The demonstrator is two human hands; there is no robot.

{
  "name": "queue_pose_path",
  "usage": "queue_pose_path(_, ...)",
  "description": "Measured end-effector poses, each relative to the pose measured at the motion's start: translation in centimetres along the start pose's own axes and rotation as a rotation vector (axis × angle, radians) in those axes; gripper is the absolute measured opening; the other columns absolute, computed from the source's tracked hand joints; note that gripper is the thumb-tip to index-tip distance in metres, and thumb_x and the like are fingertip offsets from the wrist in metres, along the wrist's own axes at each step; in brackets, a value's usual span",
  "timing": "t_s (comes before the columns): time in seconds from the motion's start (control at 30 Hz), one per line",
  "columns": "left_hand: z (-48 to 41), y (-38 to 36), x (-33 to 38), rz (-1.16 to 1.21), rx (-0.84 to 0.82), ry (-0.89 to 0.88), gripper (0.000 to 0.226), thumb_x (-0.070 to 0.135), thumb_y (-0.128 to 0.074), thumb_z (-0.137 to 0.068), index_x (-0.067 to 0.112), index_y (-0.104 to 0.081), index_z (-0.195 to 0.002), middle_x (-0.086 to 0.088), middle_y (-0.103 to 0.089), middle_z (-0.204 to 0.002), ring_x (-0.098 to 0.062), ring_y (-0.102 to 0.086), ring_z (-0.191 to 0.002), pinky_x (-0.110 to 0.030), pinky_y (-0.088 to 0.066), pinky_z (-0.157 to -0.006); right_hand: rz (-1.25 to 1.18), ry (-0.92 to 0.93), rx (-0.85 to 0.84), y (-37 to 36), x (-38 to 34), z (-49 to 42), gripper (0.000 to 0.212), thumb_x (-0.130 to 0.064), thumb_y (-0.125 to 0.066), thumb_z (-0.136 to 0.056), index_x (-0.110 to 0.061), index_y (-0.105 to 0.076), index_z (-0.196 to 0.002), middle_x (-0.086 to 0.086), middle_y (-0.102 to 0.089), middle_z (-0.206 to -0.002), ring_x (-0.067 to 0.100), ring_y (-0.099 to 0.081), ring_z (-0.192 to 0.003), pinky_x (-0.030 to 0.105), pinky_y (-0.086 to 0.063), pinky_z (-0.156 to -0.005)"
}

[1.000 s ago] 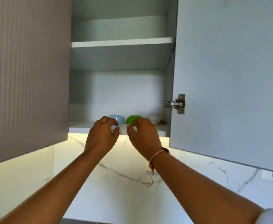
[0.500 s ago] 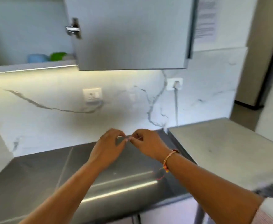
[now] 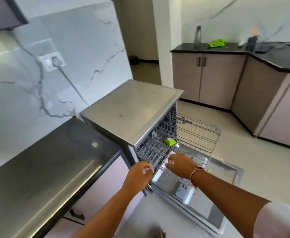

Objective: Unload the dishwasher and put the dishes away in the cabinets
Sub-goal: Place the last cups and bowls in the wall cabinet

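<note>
A white marble-veined wall (image 3: 75,48) fills the left side, and a dark steel counter (image 3: 43,172) runs along its foot; across the pale floor, well apart, stand taupe base cabinets (image 3: 219,78) under a black worktop (image 3: 278,60); the dishwasher (image 3: 132,109) stands just beside the steel counter's far end, its flat grey top bare, its door (image 3: 223,194) dropped open and lying level above the floor; the wire rack (image 3: 197,134) is drawn out over that door; both forearms reach in from the bottom edge toward the rack's near side; the left hand (image 3: 139,176) sits at the rack's near corner, fingers curled in toward the thumb, but motion blur hides whether they close on a wire or on nothing; the right hand (image 3: 180,165) lies over the rack's near rim, knuckles up and fingers bent downward, and I cannot tell whether it grips the rim or only hangs above it; on the far worktop a dark bottle (image 3: 197,36) stands upright with a bright green cloth (image 3: 216,42) near it; a wall socket (image 3: 52,60) with a cable plugged in sits on the marble; a small green dish (image 3: 170,141) rests in the rack just at the mouth of the dishwasher, beyond both hands and touched by neither; a thin thread bracelet (image 3: 195,172) circles the right wrist.
</note>
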State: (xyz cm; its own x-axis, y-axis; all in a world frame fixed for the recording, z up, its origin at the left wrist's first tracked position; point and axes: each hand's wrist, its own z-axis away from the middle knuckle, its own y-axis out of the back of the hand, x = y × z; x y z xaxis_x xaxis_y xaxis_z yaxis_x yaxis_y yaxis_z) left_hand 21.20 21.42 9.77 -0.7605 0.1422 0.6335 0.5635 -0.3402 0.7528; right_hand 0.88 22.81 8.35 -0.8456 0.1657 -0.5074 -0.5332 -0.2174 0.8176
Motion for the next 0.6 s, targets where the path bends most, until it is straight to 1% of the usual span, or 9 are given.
queue_pose_path(0.07, -1.7, -2.0, 1.5, 0.0, -0.071, -0.027, 0.019, 0.031, -0.061, -0.09, 0.014, -0.065, -0.098, 0.0, -0.069, -0.097, -0.015, -0.063, -0.091, -0.027, -0.049, -0.083, 0.012, -0.061, 0.028, 0.3, 3.1, 0.3, 0.033, -0.042, -0.047, -0.095, -0.016, -0.064, -0.106, 0.01, -0.067, -0.112, 0.029, -0.063, -0.101, 0.035, -0.052, -0.082)
queue_pose_path(0.13, -3.8, -3.9, 2.7, -0.026, -0.121, -0.054, 0.019, 0.031, -0.062, -0.089, 0.013, -0.065, -0.094, -0.002, -0.069, -0.091, -0.016, -0.063, -0.086, -0.032, -0.05, -0.08, -0.01, -0.122, 0.058, 0.8, 5.6, 0.3, 0.036, -0.046, -0.048, -0.094, -0.017, -0.063, -0.109, 0.009, -0.067, -0.115, 0.027, -0.063, -0.102, 0.037, -0.053, -0.086)
queue_pose_path(0.17, -5.0, -4.8, 3.3, -0.038, -0.14, -0.061, 0.019, 0.031, -0.063, -0.088, 0.013, -0.065, -0.094, -0.001, -0.069, -0.091, -0.017, -0.063, -0.087, -0.033, -0.05, -0.08, -0.023, -0.144, 0.072, 1.0, 6.6, 0.2, 0.038, -0.047, -0.049, -0.094, -0.018, -0.063, -0.113, 0.009, -0.066, -0.117, 0.027, -0.062, -0.104, 0.038, -0.053, -0.088)
queue_pose_path(0.27, -8.5, -7.2, 4.6, -0.004, -0.196, -0.054, 0.019, 0.029, -0.064, -0.089, 0.013, -0.065, -0.098, -0.002, -0.069, -0.096, -0.019, -0.064, -0.089, -0.035, -0.052, -0.082, -0.035, -0.198, 0.091, 1.6, 8.9, -0.5, 0.04, -0.045, -0.051, -0.095, -0.017, -0.06, -0.122, 0.01, -0.062, -0.125, 0.028, -0.06, -0.111, 0.038, -0.051, -0.092)
queue_pose_path(0.37, -13.4, -9.7, 4.7, -0.03, -0.227, -0.036, 0.021, 0.032, -0.063, -0.09, 0.015, -0.063, -0.103, 0.001, -0.067, -0.1, -0.016, -0.062, -0.089, -0.032, -0.051, -0.078, -0.025, -0.245, 0.117, 1.8, 11.1, -2.4, 0.043, -0.047, -0.05, -0.095, -0.02, -0.056, -0.128, 0.009, -0.057, -0.13, 0.027, -0.058, -0.115, 0.039, -0.051, -0.094)
queue_pose_path(0.47, -18.9, -12.2, 3.9, -0.056, -0.241, -0.033, 0.028, 0.033, -0.063, -0.091, 0.013, -0.061, -0.111, -0.002, -0.066, -0.109, -0.014, -0.059, -0.09, -0.029, -0.049, -0.078, 0.019, -0.269, 0.065, 1.8, 13.1, -5.3, 0.044, -0.043, -0.046, -0.099, -0.015, -0.055, -0.132, 0.009, -0.055, -0.132, 0.027, -0.055, -0.118, 0.038, -0.051, -0.096)
queue_pose_path(0.53, -23.1, -14.0, 3.2, -0.088, -0.261, -0.014, 0.032, 0.03, -0.063, -0.092, 0.009, -0.059, -0.116, -0.006, -0.064, -0.113, -0.017, -0.059, -0.093, -0.025, -0.043, -0.074, 0.002, -0.305, 0.05, 1.7, 14.7, -8.2, 0.044, -0.042, -0.046, -0.099, -0.013, -0.055, -0.131, 0.01, -0.054, -0.131, 0.027, -0.056, -0.116, 0.038, -0.052, -0.095)
queue_pose_path(0.57, -25.0, -14.7, 2.8, -0.1, -0.27, 0.011, 0.034, 0.029, -0.062, -0.093, 0.007, -0.058, -0.118, -0.008, -0.064, -0.114, -0.021, -0.061, -0.097, -0.025, -0.042, -0.073, -0.025, -0.328, 0.055, 1.6, 15.3, -9.4, 0.043, -0.042, -0.048, -0.098, -0.014, -0.055, -0.13, 0.011, -0.055, -0.13, 0.028, -0.058, -0.114, 0.039, -0.053, -0.093)
queue_pose_path(0.6, -27.3, -15.7, 2.0, -0.115, -0.272, 0.033, 0.036, 0.03, -0.062, -0.092, 0.005, -0.057, -0.119, -0.01, -0.063, -0.115, -0.025, -0.062, -0.101, -0.028, -0.045, -0.074, -0.048, -0.352, 0.044, 1.4, 16.0, -11.1, 0.043, -0.042, -0.049, -0.097, -0.015, -0.055, -0.13, 0.012, -0.055, -0.129, 0.028, -0.058, -0.112, 0.039, -0.053, -0.092)
